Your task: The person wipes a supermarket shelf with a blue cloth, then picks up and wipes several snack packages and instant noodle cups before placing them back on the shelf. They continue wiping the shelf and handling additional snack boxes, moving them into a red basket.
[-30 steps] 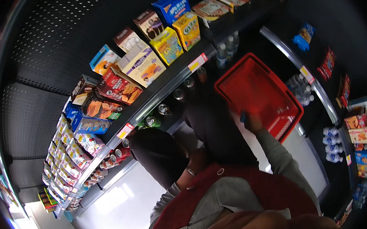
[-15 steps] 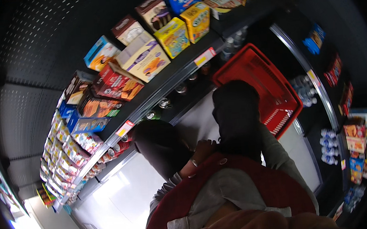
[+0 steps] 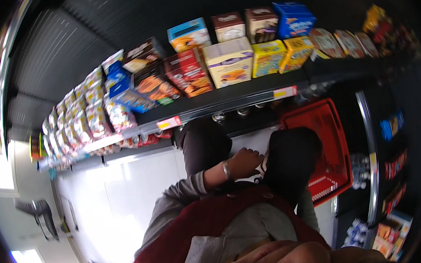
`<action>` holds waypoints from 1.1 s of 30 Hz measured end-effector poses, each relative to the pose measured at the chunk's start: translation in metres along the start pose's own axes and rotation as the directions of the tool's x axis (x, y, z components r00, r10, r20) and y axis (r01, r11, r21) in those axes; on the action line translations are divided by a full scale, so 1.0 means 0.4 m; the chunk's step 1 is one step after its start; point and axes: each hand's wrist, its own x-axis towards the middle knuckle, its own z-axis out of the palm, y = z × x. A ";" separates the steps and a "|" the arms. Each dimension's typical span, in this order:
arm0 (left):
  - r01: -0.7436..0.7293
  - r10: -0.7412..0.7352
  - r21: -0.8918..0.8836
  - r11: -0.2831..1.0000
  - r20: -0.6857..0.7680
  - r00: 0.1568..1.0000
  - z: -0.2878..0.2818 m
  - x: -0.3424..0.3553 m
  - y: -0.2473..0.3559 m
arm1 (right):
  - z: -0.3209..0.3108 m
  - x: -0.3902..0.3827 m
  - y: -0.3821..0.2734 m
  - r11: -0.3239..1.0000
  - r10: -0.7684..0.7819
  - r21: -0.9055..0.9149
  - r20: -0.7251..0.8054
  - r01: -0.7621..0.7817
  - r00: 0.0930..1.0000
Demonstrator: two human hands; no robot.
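My left hand (image 3: 246, 162) is over my lap between my bent knees, its fingers curled in beside the right knee (image 3: 294, 154). A silver band (image 3: 226, 170) circles that wrist. Something small and pale shows by the fingertips, too unclear to name. My right sleeve (image 3: 306, 214) runs down beside the right leg, and the hand at its end is hidden. Closest to that side stands a red shopping basket (image 3: 342, 143), partly covered by my right knee.
Ahead runs a black shelf (image 3: 252, 92) with boxed snacks, including a cream box (image 3: 229, 63), and wrapped packs (image 3: 96, 118) at its left. Cans (image 3: 163, 133) sit below. Another shelf, with bottles (image 3: 360, 169) and packets, stands at right. White floor (image 3: 112, 198) lies left.
The view has turned, so the shelf now lies more level and further right in it. My left hand has come up from between the knees toward the right knee.
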 end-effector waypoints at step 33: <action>-0.256 0.164 -0.412 0.874 -0.247 0.955 -0.197 0.289 -0.151 | -0.767 0.749 -0.568 0.810 -0.187 0.335 -0.630 0.481 0.754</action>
